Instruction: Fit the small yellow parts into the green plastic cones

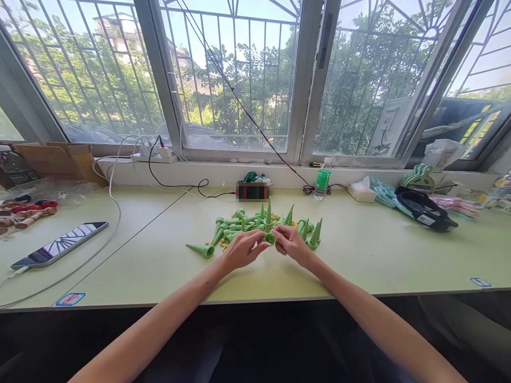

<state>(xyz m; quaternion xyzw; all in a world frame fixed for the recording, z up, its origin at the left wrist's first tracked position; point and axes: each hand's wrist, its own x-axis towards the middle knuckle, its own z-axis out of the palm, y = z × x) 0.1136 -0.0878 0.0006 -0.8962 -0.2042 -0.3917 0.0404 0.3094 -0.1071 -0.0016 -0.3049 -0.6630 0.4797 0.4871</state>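
Note:
My left hand (pixel 241 248) and my right hand (pixel 291 242) meet above the pale green table (pixel 359 255), both closed on one green cone-shaped spike (pixel 269 226). The spike stands upright with its tip up and its round open base (pixel 270 239) toward me, pinched between the fingers of both hands. Just behind the hands lies a pile of several like green spikes (pixel 243 223), some upright, some on their sides, with small yellow bits among them. One spike (pixel 200 249) lies alone to the left of my left hand.
A phone (pixel 59 244) on a white cable lies at the left. A green bottle (pixel 322 179), a tissue box (pixel 361 190), a black pouch (pixel 425 209) and a power strip (pixel 154 157) line the back by the barred window. Red and brown items (pixel 27 211) sit far left.

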